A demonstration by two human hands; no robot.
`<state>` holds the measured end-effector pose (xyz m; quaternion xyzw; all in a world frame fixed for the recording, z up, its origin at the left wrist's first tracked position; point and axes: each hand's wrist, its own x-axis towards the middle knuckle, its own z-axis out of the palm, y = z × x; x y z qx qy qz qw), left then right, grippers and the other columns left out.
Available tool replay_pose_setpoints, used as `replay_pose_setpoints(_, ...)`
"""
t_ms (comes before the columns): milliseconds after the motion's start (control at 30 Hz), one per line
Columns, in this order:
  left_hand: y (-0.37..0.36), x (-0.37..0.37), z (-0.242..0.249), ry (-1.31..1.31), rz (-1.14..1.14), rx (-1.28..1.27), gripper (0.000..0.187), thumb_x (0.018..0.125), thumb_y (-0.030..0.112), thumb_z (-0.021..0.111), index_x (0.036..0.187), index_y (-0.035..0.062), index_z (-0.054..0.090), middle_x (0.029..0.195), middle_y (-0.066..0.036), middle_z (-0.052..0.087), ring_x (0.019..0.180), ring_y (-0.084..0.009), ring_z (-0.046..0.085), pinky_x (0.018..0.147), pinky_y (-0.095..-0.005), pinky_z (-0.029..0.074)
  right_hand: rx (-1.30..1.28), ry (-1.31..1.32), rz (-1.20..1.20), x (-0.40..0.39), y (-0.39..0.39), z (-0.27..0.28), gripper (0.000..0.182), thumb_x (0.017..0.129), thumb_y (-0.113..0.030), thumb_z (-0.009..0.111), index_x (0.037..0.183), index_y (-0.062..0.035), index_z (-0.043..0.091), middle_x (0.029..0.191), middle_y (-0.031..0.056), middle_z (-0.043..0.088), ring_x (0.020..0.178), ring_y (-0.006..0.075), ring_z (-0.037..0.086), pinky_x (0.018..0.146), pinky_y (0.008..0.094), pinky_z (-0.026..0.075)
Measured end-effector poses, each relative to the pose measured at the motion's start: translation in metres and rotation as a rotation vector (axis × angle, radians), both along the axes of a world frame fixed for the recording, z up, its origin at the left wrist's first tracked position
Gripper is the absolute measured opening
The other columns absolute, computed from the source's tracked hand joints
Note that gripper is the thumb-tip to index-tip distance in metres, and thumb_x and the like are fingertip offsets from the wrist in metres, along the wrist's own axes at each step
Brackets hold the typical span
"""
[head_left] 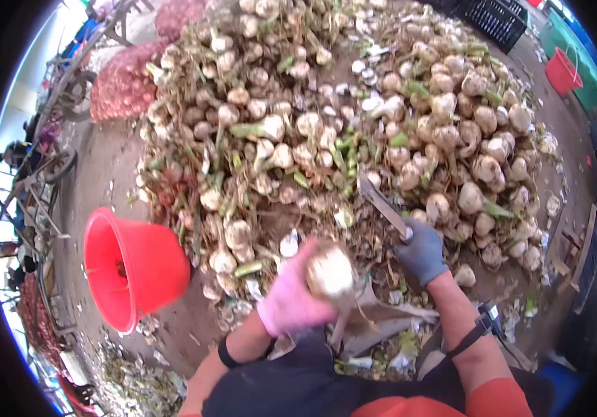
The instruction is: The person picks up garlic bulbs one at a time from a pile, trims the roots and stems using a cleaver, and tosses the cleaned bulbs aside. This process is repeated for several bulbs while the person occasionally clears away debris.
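While the huge heap of pale, dirt-streaked garlic bulbs with green and dried stalks [354, 118] fills the upper and middle part of the frame, spread over the bare ground, the work in hand looks like trimming one bulb at a time. Lower left of the heap lies a red plastic bucket [132, 267], tipped on its side with its mouth toward the left edge; a second red bucket [562, 71] stands at the upper right, well apart. Pink mesh sacks of bulbs [123, 82] sit at the upper left. Papery skins and cut stalks [382, 333] litter the ground just in front of the person's lap, at the bottom centre.

The left hand in a pink glove [290, 299] has its grip closed around a single whitish garlic bulb [330, 272], held just below the middle of the frame with its dry stalk hanging downward. The right hand in a grey glove [422, 250] is clenched on the handle of a knife with a long, dull metal blade [382, 200], which points up and left over the heap, apart from the held bulb.

As a judgement, the step is the cut itself being prepared: the blade needs bringing to the bulb's stalk or roots, with the pink fingers kept clear of the edge.
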<state>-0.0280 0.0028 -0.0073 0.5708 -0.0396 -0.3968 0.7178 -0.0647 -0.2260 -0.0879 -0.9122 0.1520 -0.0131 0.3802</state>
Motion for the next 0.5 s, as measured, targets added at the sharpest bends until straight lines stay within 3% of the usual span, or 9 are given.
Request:
replay_pose_setpoints(33, -0.005, 0.008, 0.022, -0.062, -0.037, 0.187, 0.061, 0.065, 0.002, 0.078, 0.12, 0.0046, 0.05, 0.097, -0.004, 0.063, 0.096, -0.0121, 0.06, 0.085, -0.0277, 0.051, 0.015, 0.001, -0.075, -0.017, 0.002, 0.007, 0.023, 0.08, -0.021, 0.071, 0.096, -0.006, 0.066, 0.079, 0.0192, 0.066, 0.07, 0.0351, 0.065, 0.063, 0.0399, 0.051)
replay_pose_setpoints(67, -0.002, 0.013, 0.0, -0.128, -0.025, 0.216, 0.068, 0.064, 0.006, 0.079, 0.123, 0.0024, 0.044, 0.105, -0.007, 0.06, 0.096, -0.0129, 0.059, 0.087, -0.0286, 0.051, -0.054, -0.18, -0.049, -0.017, 0.01, 0.002, 0.022, 0.08, -0.02, 0.071, 0.096, -0.0047, 0.065, 0.077, 0.0186, 0.065, 0.068, 0.035, 0.064, 0.062, 0.0389, 0.05)
replay_pose_setpoints(133, -0.005, 0.02, -0.025, -0.433, 0.007, 0.387, 0.067, 0.065, 0.004, 0.078, 0.123, 0.0014, 0.044, 0.105, -0.008, 0.061, 0.095, -0.0149, 0.061, 0.084, -0.0271, 0.052, 0.11, -0.067, -0.018, -0.02, 0.021, 0.009, 0.022, 0.08, -0.017, 0.071, 0.095, -0.0031, 0.064, 0.076, 0.0187, 0.064, 0.067, 0.0344, 0.064, 0.06, 0.0377, 0.049)
replay_pose_setpoints(233, -0.009, 0.028, -0.025, -0.404, 0.215, 0.417, 0.062, 0.067, 0.001, 0.075, 0.122, 0.0014, 0.046, 0.104, -0.008, 0.062, 0.092, -0.0177, 0.063, 0.083, -0.0287, 0.054, 0.246, -0.056, 0.008, -0.02, 0.036, 0.016, 0.019, 0.08, -0.015, 0.069, 0.094, -0.0028, 0.063, 0.075, 0.0187, 0.063, 0.067, 0.0352, 0.064, 0.059, 0.0372, 0.049)
replay_pose_setpoints(267, -0.006, 0.029, -0.026, -0.244, 0.313, 0.233, 0.059, 0.068, -0.003, 0.07, 0.121, 0.0014, 0.047, 0.105, -0.008, 0.062, 0.092, -0.0172, 0.064, 0.082, -0.0284, 0.055, 0.255, -0.046, 0.009, -0.022, 0.042, 0.017, 0.019, 0.08, -0.015, 0.069, 0.094, -0.0028, 0.063, 0.075, 0.0187, 0.063, 0.067, 0.0352, 0.064, 0.059, 0.0372, 0.049)
replay_pose_setpoints(333, -0.003, 0.031, -0.023, -0.103, 0.501, 0.2, 0.057, 0.068, -0.008, 0.065, 0.121, 0.0017, 0.047, 0.104, -0.008, 0.062, 0.09, -0.0159, 0.064, 0.078, -0.0258, 0.055, 0.3, -0.155, 0.091, -0.023, 0.048, 0.025, 0.019, 0.077, -0.013, 0.07, 0.093, -0.0044, 0.063, 0.075, 0.0189, 0.063, 0.068, 0.0363, 0.063, 0.058, 0.0371, 0.048)
replay_pose_setpoints(367, 0.003, 0.032, -0.033, 0.031, 0.575, 0.028, 0.054, 0.069, -0.01, 0.064, 0.12, 0.001, 0.048, 0.102, -0.007, 0.062, 0.089, -0.0161, 0.064, 0.078, -0.0259, 0.055, 0.267, -0.224, 0.114, -0.021, 0.052, 0.033, 0.019, 0.075, -0.014, 0.072, 0.089, -0.0055, 0.062, 0.073, 0.0189, 0.061, 0.067, 0.0371, 0.062, 0.058, 0.0384, 0.048)
replay_pose_setpoints(400, 0.008, 0.03, -0.034, 0.143, 0.573, -0.161, 0.045, 0.074, -0.008, 0.064, 0.116, 0.0014, 0.052, 0.102, -0.005, 0.063, 0.088, -0.0172, 0.064, 0.082, -0.0295, 0.054, 0.264, -0.224, 0.112, -0.02, 0.055, 0.035, 0.019, 0.075, -0.014, 0.072, 0.089, -0.0055, 0.062, 0.073, 0.0189, 0.061, 0.067, 0.0371, 0.062, 0.058, 0.0384, 0.048)
replay_pose_setpoints(500, 0.012, 0.025, -0.052, 0.372, 0.58, -0.313, 0.034, 0.08, -0.002, 0.064, 0.113, 0.0019, 0.055, 0.102, -0.006, 0.064, 0.091, -0.0182, 0.065, 0.086, -0.0326, 0.054, 0.208, -0.188, 0.178, -0.02, 0.061, 0.038, 0.019, 0.072, -0.014, 0.073, 0.083, -0.0056, 0.06, 0.07, 0.0188, 0.059, 0.067, 0.0379, 0.062, 0.057, 0.0406, 0.048)
